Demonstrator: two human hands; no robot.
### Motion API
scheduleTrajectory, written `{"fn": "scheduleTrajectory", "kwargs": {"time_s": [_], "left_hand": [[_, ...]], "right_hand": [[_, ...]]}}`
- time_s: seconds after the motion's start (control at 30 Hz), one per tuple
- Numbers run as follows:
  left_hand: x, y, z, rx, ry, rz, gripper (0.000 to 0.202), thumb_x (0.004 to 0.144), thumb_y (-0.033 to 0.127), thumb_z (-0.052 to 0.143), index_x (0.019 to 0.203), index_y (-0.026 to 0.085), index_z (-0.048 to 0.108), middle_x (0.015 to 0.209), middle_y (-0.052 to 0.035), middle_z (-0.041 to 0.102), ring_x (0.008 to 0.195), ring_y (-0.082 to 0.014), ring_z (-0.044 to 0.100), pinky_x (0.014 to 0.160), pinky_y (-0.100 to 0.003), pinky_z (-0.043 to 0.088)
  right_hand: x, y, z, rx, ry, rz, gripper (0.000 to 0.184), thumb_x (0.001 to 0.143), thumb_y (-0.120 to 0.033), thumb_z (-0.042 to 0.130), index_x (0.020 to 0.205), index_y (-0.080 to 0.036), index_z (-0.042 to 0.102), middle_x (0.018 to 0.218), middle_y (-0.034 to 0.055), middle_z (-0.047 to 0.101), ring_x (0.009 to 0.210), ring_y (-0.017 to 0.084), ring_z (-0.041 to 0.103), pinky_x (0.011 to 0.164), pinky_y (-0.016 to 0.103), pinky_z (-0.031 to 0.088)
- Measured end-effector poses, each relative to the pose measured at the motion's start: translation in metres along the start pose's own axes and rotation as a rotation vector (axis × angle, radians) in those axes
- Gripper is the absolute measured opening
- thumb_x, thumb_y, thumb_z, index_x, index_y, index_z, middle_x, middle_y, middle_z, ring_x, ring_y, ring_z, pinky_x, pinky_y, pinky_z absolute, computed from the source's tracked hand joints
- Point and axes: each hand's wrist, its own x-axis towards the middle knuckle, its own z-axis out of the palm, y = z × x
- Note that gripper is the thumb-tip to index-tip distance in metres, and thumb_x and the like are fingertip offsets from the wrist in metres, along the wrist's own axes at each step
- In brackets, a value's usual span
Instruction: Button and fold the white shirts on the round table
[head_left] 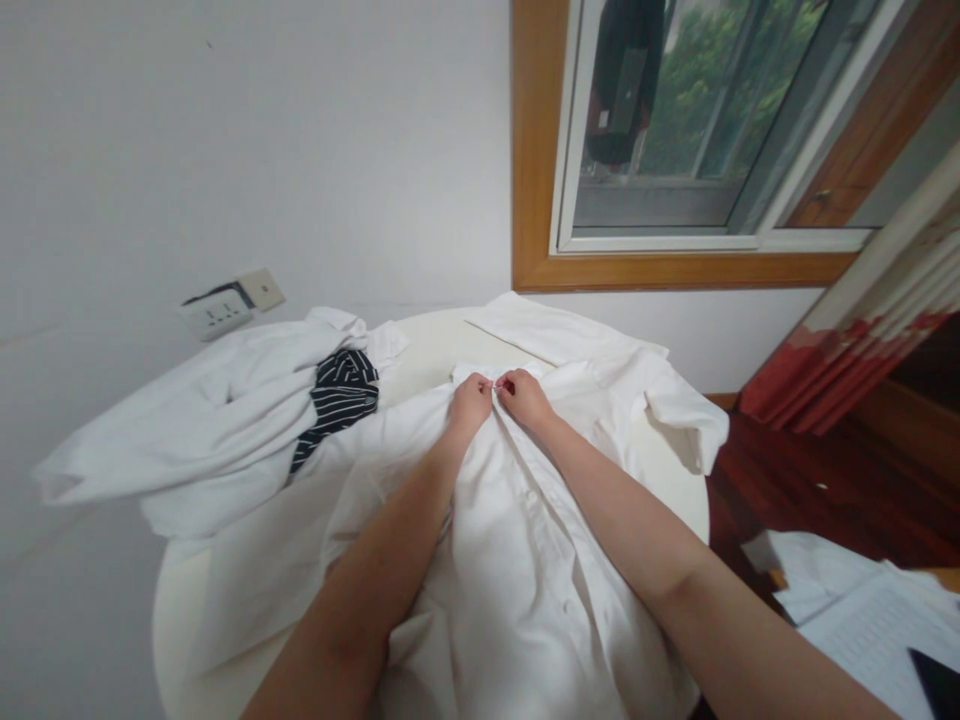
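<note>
A white button-up shirt (487, 560) lies spread over a round table, its collar end toward the wall and its front edges running down toward me. My left hand (472, 400) pinches one front edge near the collar. Right beside it, my right hand (523, 398) pinches the other edge, the fingertips of both almost touching. Whatever small part sits between the fingertips is too small to make out. Lower on the front, a few buttons show along the edge. One sleeve (682, 410) hangs over the table's right side.
A pile of white clothes (225, 420) with a black striped cloth (341, 400) lies at the left of the cream table (176, 600). Behind are a wall socket (217, 310) and a wood-framed window (540, 265). Papers (862, 600) lie at lower right; a red-and-white curtain (847, 350) hangs beyond.
</note>
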Motion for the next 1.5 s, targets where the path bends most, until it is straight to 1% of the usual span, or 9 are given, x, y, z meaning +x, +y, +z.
{"fn": "scheduleTrajectory", "kwargs": {"time_s": [0.27,0.43,0.57,0.8,1.0,1.17,1.3,1.4,1.5], "left_hand": [[0.002,-0.004,0.001,-0.03,-0.001,-0.011,0.015,0.086,0.018,0.049,0.087,0.017,0.064,0.093,-0.0078,0.071,0.089,-0.018,0.065,0.08,-0.027,0.047],[0.005,-0.007,0.005,-0.155,0.019,-0.066,0.016,0.083,0.015,0.052,0.095,0.014,0.063,0.096,-0.0098,0.071,0.09,-0.0173,0.066,0.08,-0.026,0.049],[0.007,-0.007,0.007,-0.197,0.022,-0.117,0.021,0.08,0.014,0.054,0.099,0.013,0.063,0.096,-0.0111,0.07,0.092,-0.0189,0.066,0.082,-0.028,0.049],[0.009,-0.004,0.006,-0.359,0.002,-0.195,0.028,0.077,0.011,0.051,0.103,0.011,0.063,0.1,-0.0114,0.069,0.093,-0.019,0.064,0.081,-0.028,0.049],[0.006,-0.002,0.002,-0.405,-0.034,-0.189,0.033,0.075,0.006,0.049,0.106,0.01,0.061,0.098,-0.0107,0.068,0.089,-0.0171,0.063,0.078,-0.027,0.05],[0.004,-0.001,0.002,-0.434,-0.04,-0.173,0.032,0.075,0.006,0.051,0.105,0.012,0.06,0.092,-0.0076,0.068,0.088,-0.0159,0.063,0.08,-0.027,0.05],[0.003,0.0,0.003,-0.484,-0.06,-0.144,0.031,0.076,0.007,0.051,0.106,0.012,0.058,0.09,-0.0067,0.067,0.088,-0.0158,0.063,0.082,-0.028,0.05],[0.001,0.0,0.005,-0.524,-0.073,-0.108,0.031,0.076,0.006,0.051,0.106,0.013,0.057,0.089,-0.0055,0.066,0.085,-0.0147,0.063,0.083,-0.028,0.049],[0.001,-0.002,0.007,-0.517,-0.069,-0.063,0.032,0.075,0.005,0.053,0.106,0.013,0.055,0.087,-0.004,0.064,0.083,-0.0135,0.063,0.083,-0.028,0.049]], "right_hand": [[0.0,0.004,0.0,0.005,-0.022,-0.053,0.014,0.081,-0.012,0.054,0.089,-0.013,0.066,0.082,0.0045,0.06,0.078,0.015,0.053,0.077,0.024,0.041],[0.0,0.003,0.0,-0.011,-0.059,-0.049,0.015,0.082,-0.012,0.054,0.091,-0.013,0.066,0.084,0.0045,0.059,0.076,0.014,0.052,0.077,0.024,0.041],[0.0,0.004,0.0,-0.034,-0.066,-0.061,0.015,0.082,-0.012,0.054,0.092,-0.013,0.065,0.083,0.0043,0.057,0.077,0.014,0.052,0.078,0.024,0.041],[0.0,-0.001,-0.002,-0.084,-0.086,-0.084,0.016,0.085,-0.012,0.051,0.096,-0.015,0.063,0.091,0.0064,0.058,0.087,0.016,0.053,0.084,0.026,0.04],[-0.001,0.001,-0.007,-0.082,-0.08,-0.112,0.017,0.087,-0.012,0.048,0.098,-0.014,0.062,0.092,0.007,0.059,0.086,0.017,0.053,0.082,0.026,0.04],[0.0,0.005,-0.01,-0.059,-0.099,-0.149,0.016,0.09,-0.017,0.046,0.093,-0.015,0.061,0.089,0.0065,0.061,0.088,0.017,0.053,0.083,0.026,0.039],[-0.001,-0.004,-0.008,-0.205,-0.122,-0.102,0.018,0.095,-0.027,0.043,0.103,-0.017,0.055,0.095,0.0093,0.063,0.084,0.019,0.056,0.073,0.027,0.04],[-0.003,-0.01,-0.007,-0.339,-0.14,-0.05,0.023,0.097,-0.031,0.038,0.111,-0.018,0.051,0.099,0.0119,0.064,0.081,0.021,0.059,0.067,0.029,0.039],[-0.003,-0.009,-0.007,-0.37,-0.159,-0.026,0.024,0.098,-0.032,0.035,0.111,-0.02,0.051,0.097,0.0112,0.066,0.079,0.022,0.06,0.064,0.028,0.037]]}}
